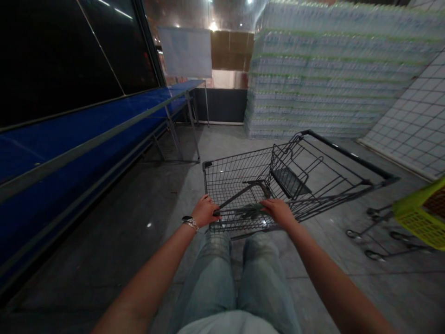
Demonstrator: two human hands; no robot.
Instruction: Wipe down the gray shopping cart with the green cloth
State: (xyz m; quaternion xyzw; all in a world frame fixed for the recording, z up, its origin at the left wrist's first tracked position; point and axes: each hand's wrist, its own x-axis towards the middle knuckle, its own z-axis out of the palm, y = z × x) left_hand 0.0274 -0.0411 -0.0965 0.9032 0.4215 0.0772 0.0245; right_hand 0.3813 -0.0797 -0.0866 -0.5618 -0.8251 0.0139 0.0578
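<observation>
A black wire shopping cart (239, 167) stands across in front of my legs, its handle at the far right. My left hand (206, 211) is closed around the cart's near left corner, on the rim. Over the near side rim, my right hand (277, 212) has its fingers closed at the end of a grey-green bundle (249, 211). That bundle lies along the rim; its kind is too blurred to tell. Inside the basket a dark strap-like piece (239, 192) runs bent across the wire floor. A black fold-down seat (290, 182) is at the handle end.
Left is a long blue counter (86, 120) with metal legs. Shrink-wrapped bottle packs (313, 79) are stacked high at the back. On the right are a yellow basket on a wheeled frame (420, 213) and a wire grid panel (413, 120). Grey floor (139, 250) surrounds the cart.
</observation>
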